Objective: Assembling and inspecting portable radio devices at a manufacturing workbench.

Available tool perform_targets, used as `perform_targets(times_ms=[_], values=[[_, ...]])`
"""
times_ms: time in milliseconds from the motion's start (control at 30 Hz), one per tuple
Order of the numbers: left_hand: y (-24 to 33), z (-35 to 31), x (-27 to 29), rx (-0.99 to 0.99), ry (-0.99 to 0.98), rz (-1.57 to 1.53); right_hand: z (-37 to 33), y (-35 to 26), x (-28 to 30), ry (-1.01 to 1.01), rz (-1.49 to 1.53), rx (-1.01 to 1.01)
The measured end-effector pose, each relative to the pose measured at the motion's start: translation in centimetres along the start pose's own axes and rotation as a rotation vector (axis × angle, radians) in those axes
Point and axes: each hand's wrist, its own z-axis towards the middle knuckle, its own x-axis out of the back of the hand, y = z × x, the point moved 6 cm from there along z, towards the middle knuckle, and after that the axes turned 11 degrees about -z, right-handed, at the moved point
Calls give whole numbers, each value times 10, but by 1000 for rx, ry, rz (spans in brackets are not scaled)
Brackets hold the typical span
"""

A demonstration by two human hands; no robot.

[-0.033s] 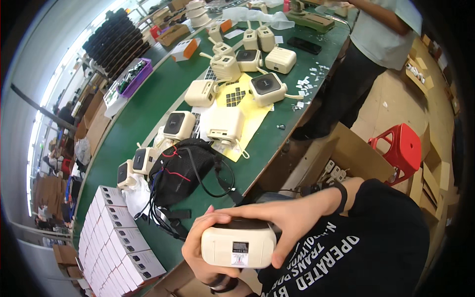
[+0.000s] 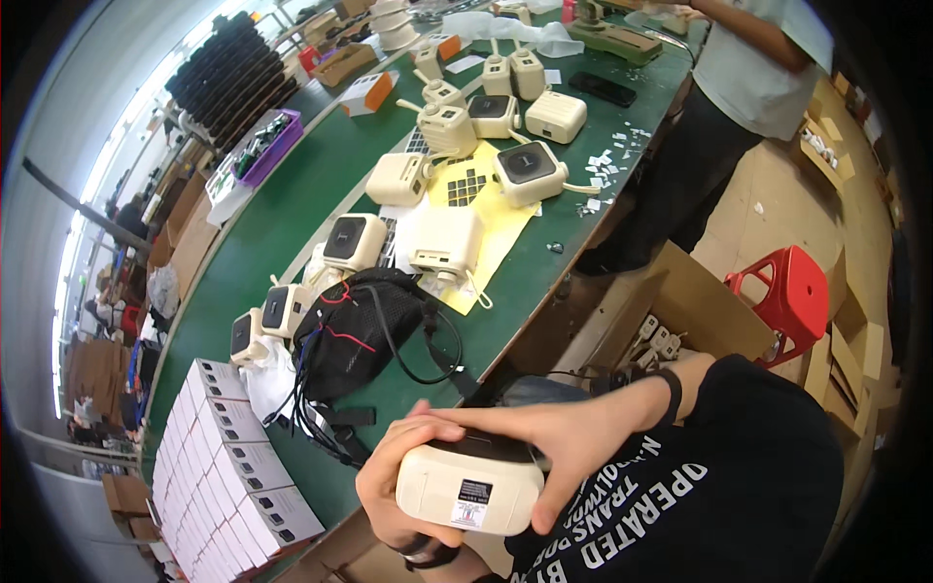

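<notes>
Between my two hands I hold a rounded cream device (image 2: 437, 491) above my lap, near the front edge of the table. Its label side, with a black sticker and a small white one, faces up toward me; a dark panel shows along its far side. My left hand (image 2: 389, 486) wraps round its left end, fingers over the far edge and thumb below. My right hand (image 2: 573, 437) grips the right end, thumb on the near corner and fingers across the far side. A black mesh pouch (image 2: 355, 335) with cables lies on the table just beyond.
Several similar cream devices (image 2: 447, 238) stand on the green table (image 2: 389, 389), some on a yellow sheet (image 2: 505, 233). White boxes (image 2: 233, 476) are stacked at left. To the right are an open carton (image 2: 700, 301) and a red stool (image 2: 792, 296). Another person (image 2: 748, 87) stands at the far right.
The device in my hands has tilted slightly, its right end dipping a little. The table scene has shifted slightly in view; both hands keep their hold.
</notes>
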Motion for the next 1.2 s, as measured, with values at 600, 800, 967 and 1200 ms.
perform_targets(times_ms=[600,800,967,1200], values=[[6,24,-21,142,56,90,5,31,-17,709,235,205],[-14,23,1,195,164,-121,8,7,29,601,-372,117],[-35,17,-3,193,117,-281,10,-5,67,295,-530,411],[-26,43,-7,23,134,233,28,-10,80,290,-564,425]])
